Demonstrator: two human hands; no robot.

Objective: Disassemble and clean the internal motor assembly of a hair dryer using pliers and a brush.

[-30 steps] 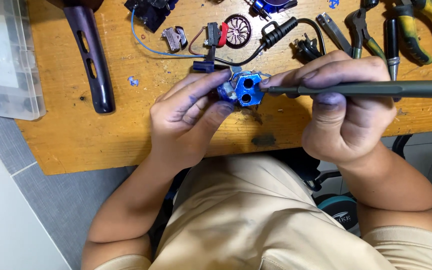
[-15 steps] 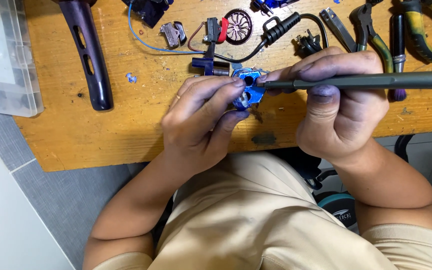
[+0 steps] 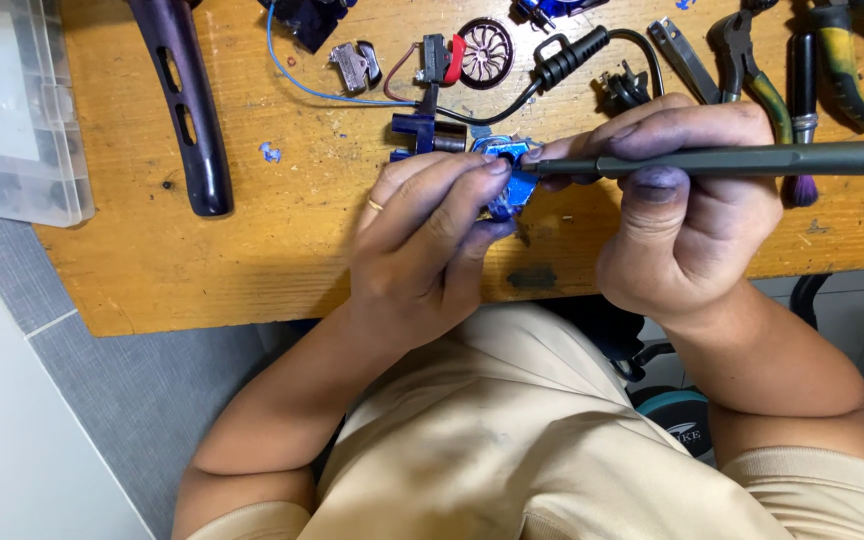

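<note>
My left hand [image 3: 432, 235] grips a small blue plastic part [image 3: 510, 178] just above the front of the wooden bench [image 3: 282, 250]; my fingers cover most of it. My right hand [image 3: 687, 210] holds a long dark grey tool [image 3: 752, 160] like a pen, lying sideways, with its tip touching the blue part. A ring shows on a left finger. The fingertips of my right hand are smudged dark.
A long dark purple curved piece [image 3: 187, 100] lies at the left. A clear plastic organiser box [image 3: 7, 110] stands at the far left. At the back are a blue wire [image 3: 322, 90], a small round wheel [image 3: 485, 53], a black cable [image 3: 572, 60], pliers [image 3: 752, 70] and yellow-handled pliers [image 3: 852, 60].
My left fingers have closed further over the blue part, hiding more of it. The view has shifted slightly. The tool's tip stays on the part.
</note>
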